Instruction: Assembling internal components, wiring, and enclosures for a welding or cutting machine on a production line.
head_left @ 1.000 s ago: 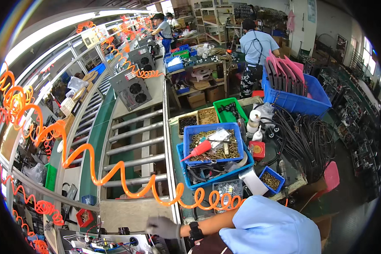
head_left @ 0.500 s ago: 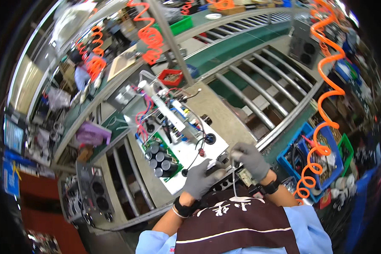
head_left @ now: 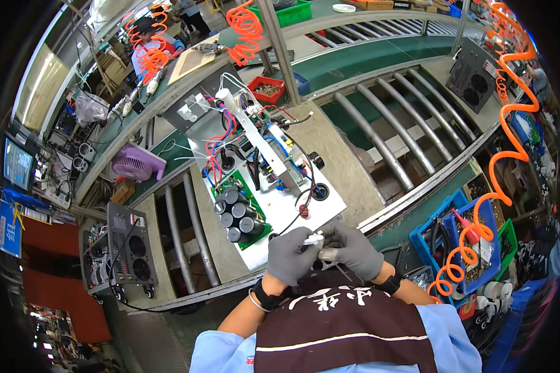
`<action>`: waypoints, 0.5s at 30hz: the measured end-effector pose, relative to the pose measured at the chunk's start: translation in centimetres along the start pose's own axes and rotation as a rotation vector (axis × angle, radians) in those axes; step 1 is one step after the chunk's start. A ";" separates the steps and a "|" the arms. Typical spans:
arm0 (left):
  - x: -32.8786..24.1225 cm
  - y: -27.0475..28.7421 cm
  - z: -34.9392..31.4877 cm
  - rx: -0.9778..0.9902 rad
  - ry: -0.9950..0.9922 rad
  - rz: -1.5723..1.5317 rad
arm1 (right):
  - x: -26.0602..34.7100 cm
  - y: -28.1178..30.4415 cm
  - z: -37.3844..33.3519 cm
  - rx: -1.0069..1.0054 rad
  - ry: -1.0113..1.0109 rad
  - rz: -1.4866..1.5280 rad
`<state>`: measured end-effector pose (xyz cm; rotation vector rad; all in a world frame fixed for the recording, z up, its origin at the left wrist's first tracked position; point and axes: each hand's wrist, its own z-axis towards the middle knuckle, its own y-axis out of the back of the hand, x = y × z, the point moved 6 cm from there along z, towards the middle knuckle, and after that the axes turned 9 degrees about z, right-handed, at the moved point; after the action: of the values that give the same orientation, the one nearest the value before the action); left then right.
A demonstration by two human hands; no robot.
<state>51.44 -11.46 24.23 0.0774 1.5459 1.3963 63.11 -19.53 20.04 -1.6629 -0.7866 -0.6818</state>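
Observation:
My left hand (head_left: pixel 290 255), in a grey glove, pinches a small white plastic piece (head_left: pixel 313 239) at the near edge of a white panel (head_left: pixel 317 217). My right hand (head_left: pixel 354 250), gloved alike, is closed with its fingertips against the same piece; the gloves partly hide it. A thin grey cord seems to hang below the right hand. On the panel, beyond my hands, stand a green circuit board (head_left: pixel 255 222) with several black capacitors (head_left: pixel 238 214), a pale metal bar (head_left: pixel 270 155), and red and blue wires (head_left: pixel 216 152).
Metal rollers (head_left: pixel 379 133) flank the work board on both sides. A grey cased machine on casters (head_left: pixel 127 255) stands at left, near a purple fan (head_left: pixel 134 163). Blue parts bins (head_left: pixel 426 239) and a coiled orange air hose (head_left: pixel 501 158) are at right. A red bin (head_left: pixel 267 90) sits beyond.
My right hand has moved left to meet the left hand, and both now close around the small white piece. The view has shifted, so the bench appears further right.

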 end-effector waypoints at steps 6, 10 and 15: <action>-0.3 -0.3 0.8 -0.121 0.000 -0.197 | 2.1 0.3 0.1 -0.171 0.408 -0.621; -0.7 -0.5 1.1 -0.206 -0.140 0.005 | 4.5 0.2 -0.6 -0.263 0.786 -1.032; 1.5 0.4 1.8 -0.328 0.012 0.469 | 7.4 5.0 -0.5 -0.339 0.644 -0.533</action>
<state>51.70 -9.12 23.94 0.2431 1.3369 2.0066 71.57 -19.75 22.93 -1.3804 -0.6556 -1.7014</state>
